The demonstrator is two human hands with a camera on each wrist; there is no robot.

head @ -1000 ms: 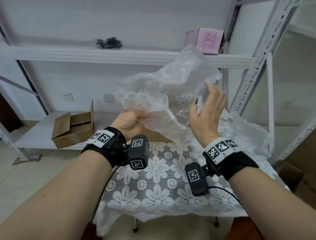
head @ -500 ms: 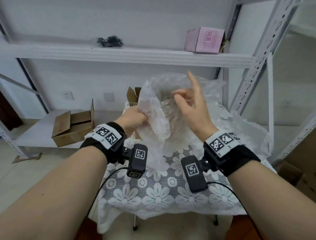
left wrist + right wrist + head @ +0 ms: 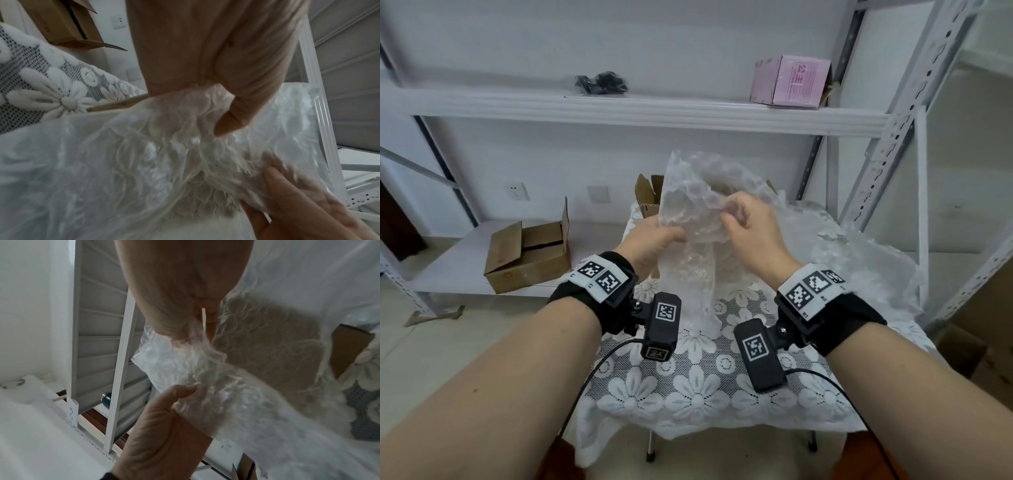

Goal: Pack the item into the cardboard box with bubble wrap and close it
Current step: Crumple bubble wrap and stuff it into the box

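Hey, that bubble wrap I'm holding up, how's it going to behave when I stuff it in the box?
Probably floppy: the bubble wrap crumples and droops between the left hand and right hand. Likely very light, since pinches alone hold it up. It may spring back out, as its folds look puffy.

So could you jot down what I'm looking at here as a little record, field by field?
Left hand: left hand grips the crumpled clear bubble wrap sheet
Right hand: right hand pinches the same sheet
Sheet position: held up above the white floral lace tablecloth
Box on table: open brown cardboard box, partly hidden behind the sheet
Item to pack: cannot tell where it is
More wrap: loose clear bubble wrap lying at the table's right side
Shelves: second brown cardboard box on the lower one, pink carton on the upper one
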